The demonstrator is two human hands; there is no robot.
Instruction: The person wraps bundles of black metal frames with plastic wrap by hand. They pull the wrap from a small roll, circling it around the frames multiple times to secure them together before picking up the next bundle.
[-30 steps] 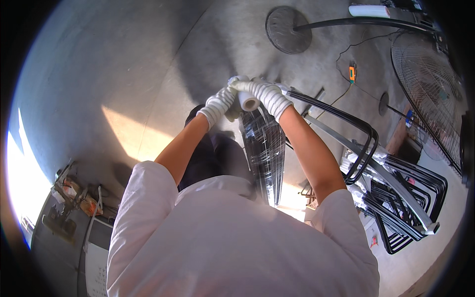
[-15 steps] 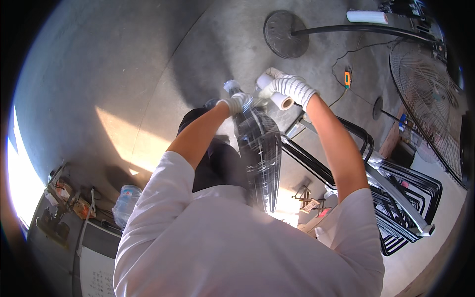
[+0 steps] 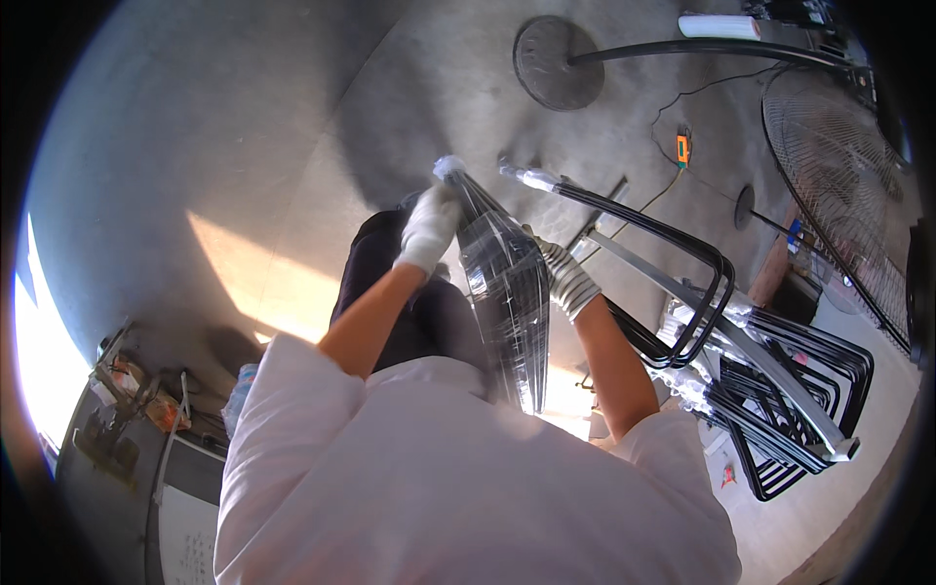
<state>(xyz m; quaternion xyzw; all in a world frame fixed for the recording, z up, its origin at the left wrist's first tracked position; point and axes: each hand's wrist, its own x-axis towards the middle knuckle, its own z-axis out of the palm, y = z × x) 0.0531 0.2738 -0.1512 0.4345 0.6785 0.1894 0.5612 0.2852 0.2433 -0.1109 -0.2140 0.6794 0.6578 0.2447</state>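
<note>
A long bundle of black metal tubes (image 3: 505, 273) wrapped in clear stretch film stands between my arms, its narrow far end capped by bunched film (image 3: 448, 168). Along the left side of that far end is my left hand (image 3: 429, 229) in a white knit glove; its fingers are smeared by motion. My right hand (image 3: 570, 281), in a striped white glove, is against the bundle's right edge. Most of its fingers are hidden at that edge, so what it grips does not show. The film roll seen earlier is out of sight.
To the right, bent black tube frames (image 3: 717, 283) and a grey bar (image 3: 770, 361) lie stacked. Beyond stand a fan (image 3: 838, 185) and a round stand base (image 3: 558, 63). A white roll (image 3: 720, 27) lies far right. A cable runs by an orange device (image 3: 682, 149).
My right hand has come down and nearer to the bundle's right side, and the film roll it held has gone from view. My left hand has shifted left and nearer.
</note>
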